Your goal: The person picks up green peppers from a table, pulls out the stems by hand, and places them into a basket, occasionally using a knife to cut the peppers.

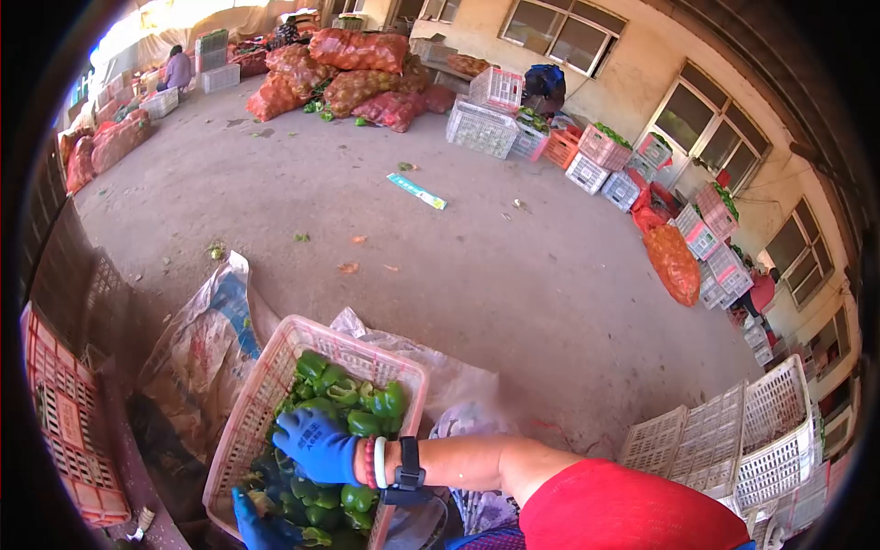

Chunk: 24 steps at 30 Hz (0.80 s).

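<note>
A pink plastic crate (405, 371) stands tilted in view at the bottom centre, holding many green peppers (364, 423). My right hand (316, 445), in a blue glove with bracelets and a black strap at the wrist, lies over the peppers with its back to the camera; its fingertips are hidden. My left hand (259, 522), also in a blue glove, is at the crate's lower left side, low among the peppers and in shadow. What either hand holds, if anything, cannot be made out.
An empty-looking sack (197, 339) lies left of the crate. A red crate (73, 422) is at far left, white crates (775, 431) at lower right. Net sacks (357, 50) and stacked crates (483, 128) line the wall. A person (178, 69) crouches at upper left.
</note>
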Motion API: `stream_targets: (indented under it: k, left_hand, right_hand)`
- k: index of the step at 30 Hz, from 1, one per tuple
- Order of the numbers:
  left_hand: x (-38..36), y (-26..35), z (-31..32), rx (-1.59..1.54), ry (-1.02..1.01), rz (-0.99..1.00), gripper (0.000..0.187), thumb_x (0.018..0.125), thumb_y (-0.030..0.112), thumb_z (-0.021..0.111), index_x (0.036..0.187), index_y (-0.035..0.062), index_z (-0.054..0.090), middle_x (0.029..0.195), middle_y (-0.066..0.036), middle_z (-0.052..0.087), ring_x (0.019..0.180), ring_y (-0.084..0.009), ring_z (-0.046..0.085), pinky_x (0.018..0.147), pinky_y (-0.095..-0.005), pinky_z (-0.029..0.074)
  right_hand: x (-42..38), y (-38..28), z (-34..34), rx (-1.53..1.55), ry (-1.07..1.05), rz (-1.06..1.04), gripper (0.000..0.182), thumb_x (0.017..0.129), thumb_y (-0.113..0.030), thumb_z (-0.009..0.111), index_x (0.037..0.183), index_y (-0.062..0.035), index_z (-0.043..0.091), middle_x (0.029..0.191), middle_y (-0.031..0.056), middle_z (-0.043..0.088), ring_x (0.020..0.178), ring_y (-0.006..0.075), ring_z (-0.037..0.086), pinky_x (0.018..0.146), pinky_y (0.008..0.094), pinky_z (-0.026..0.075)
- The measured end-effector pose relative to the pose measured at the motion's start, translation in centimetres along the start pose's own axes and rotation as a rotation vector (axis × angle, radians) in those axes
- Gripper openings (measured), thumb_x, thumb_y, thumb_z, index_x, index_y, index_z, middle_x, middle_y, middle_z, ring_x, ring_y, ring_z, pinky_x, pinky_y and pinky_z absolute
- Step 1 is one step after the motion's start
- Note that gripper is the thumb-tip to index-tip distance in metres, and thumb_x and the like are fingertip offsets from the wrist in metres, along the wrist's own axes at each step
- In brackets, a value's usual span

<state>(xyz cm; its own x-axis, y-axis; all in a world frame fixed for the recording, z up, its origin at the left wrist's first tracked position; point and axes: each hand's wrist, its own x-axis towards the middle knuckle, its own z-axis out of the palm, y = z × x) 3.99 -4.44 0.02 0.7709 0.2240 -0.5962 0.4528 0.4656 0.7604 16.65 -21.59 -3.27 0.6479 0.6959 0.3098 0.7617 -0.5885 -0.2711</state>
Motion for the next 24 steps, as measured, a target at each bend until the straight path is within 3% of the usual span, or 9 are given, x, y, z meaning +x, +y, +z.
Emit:
stream_targets:
  k: [2, 4, 6, 9, 12, 16, 18, 21, 24]
  left_hand:
    - [3.6, -2.2, -3.5, -0.171, -0.128, -0.105, 0.058, 0.105, 0.054, 0.043, 0.133, 0.0066, 0.06, 0.126, -0.008, 0.066, 0.109, -0.0206, 0.063, 0.088, -0.0341, 0.054]
    - [3.5, -3.6, -0.6, -0.28, -0.094, -0.114, 0.058, 0.104, 0.057, 0.043, 0.131, 0.0091, 0.062, 0.123, -0.007, 0.067, 0.108, -0.0205, 0.063, 0.088, -0.035, 0.054]
    - [5.1, -5.9, -0.8, -0.329, -0.105, -0.105, 0.062, 0.102, 0.059, 0.046, 0.136, 0.0094, 0.057, 0.128, -0.008, 0.065, 0.113, -0.0242, 0.061, 0.094, -0.0363, 0.053]
    - [4.7, -4.5, -0.8, -0.198, -0.175, -0.032, 0.058, 0.102, 0.058, 0.046, 0.131, 0.0091, 0.057, 0.113, -0.008, 0.065, 0.092, -0.0217, 0.059, 0.076, -0.0333, 0.049]
    - [4.2, -3.6, -1.0, 0.108, -0.207, 0.184, 0.054, 0.102, 0.056, 0.046, 0.126, 0.0088, 0.057, 0.098, -0.008, 0.065, 0.071, -0.0193, 0.057, 0.059, -0.0303, 0.046]
    - [4.2, -3.5, -2.1, 0.32, -0.18, 0.396, 0.05, 0.102, 0.054, 0.047, 0.12, 0.0083, 0.057, 0.078, -0.007, 0.065, 0.043, -0.016, 0.054, 0.035, -0.0263, 0.041]
    - [4.5, -3.4, -1.6, 0.054, -0.157, 0.373, 0.055, 0.102, 0.06, 0.044, 0.106, 0.0076, 0.061, 0.064, -0.007, 0.061, 0.037, -0.0161, 0.049, 0.031, -0.0265, 0.037]
    - [2.9, -2.0, 0.1, -0.351, -0.22, 0.034, 0.066, 0.1, 0.068, 0.04, 0.084, 0.0079, 0.063, 0.049, -0.006, 0.051, 0.03, -0.0177, 0.041, 0.028, -0.0274, 0.034]
    - [2.7, -2.3, 0.0, -0.438, -0.328, -0.055, 0.071, 0.099, 0.07, 0.037, 0.077, 0.0077, 0.062, 0.049, -0.006, 0.051, 0.028, -0.018, 0.036, 0.027, -0.0295, 0.035]
  right_hand:
    - [-0.2, -1.7, -1.0, 0.447, -0.094, 0.041, 0.054, 0.079, -0.029, 0.074, 0.122, -0.0026, 0.055, 0.106, 0.0209, 0.055, 0.087, 0.0403, 0.061, 0.071, 0.0477, 0.05]
    - [-0.3, -4.1, 0.9, 0.94, -0.093, -0.011, 0.049, 0.086, -0.026, 0.072, 0.126, -0.0051, 0.053, 0.099, 0.023, 0.061, 0.094, 0.0392, 0.064, 0.074, 0.0482, 0.051]
    - [-0.6, -4.5, 0.5, 0.619, -0.348, 0.165, 0.042, 0.088, -0.022, 0.069, 0.124, -0.0054, 0.055, 0.103, 0.0233, 0.065, 0.101, 0.0378, 0.065, 0.08, 0.0474, 0.052]
    - [0.6, -2.6, -1.0, 0.795, -0.443, 0.039, 0.035, 0.091, -0.019, 0.067, 0.12, -0.0042, 0.056, 0.108, 0.0212, 0.067, 0.104, 0.0382, 0.066, 0.084, 0.0454, 0.052]
    - [1.2, -1.3, 0.0, 0.924, -0.315, -0.209, 0.036, 0.085, -0.016, 0.069, 0.118, -0.0048, 0.058, 0.106, 0.0218, 0.069, 0.097, 0.0418, 0.067, 0.081, 0.0454, 0.052]
    - [1.0, -1.8, -1.9, 1.112, -0.318, -0.092, 0.031, 0.098, -0.027, 0.064, 0.117, -0.0033, 0.057, 0.103, 0.0179, 0.068, 0.094, 0.0337, 0.067, 0.083, 0.0408, 0.052]
    - [1.1, -2.3, -1.9, 1.15, -0.32, 0.043, 0.033, 0.097, -0.027, 0.067, 0.115, -0.0018, 0.057, 0.1, 0.0175, 0.07, 0.092, 0.0313, 0.068, 0.081, 0.0402, 0.052]
    - [0.7, -3.9, -1.3, 1.367, -0.329, 0.267, 0.035, 0.093, -0.026, 0.07, 0.114, -0.0013, 0.056, 0.095, 0.0167, 0.069, 0.088, 0.0328, 0.068, 0.077, 0.0423, 0.052]
    - [0.7, -4.2, -1.3, 1.064, -0.277, 0.161, 0.032, 0.091, -0.022, 0.07, 0.112, -0.0018, 0.057, 0.092, 0.0162, 0.069, 0.082, 0.0333, 0.067, 0.074, 0.0435, 0.052]
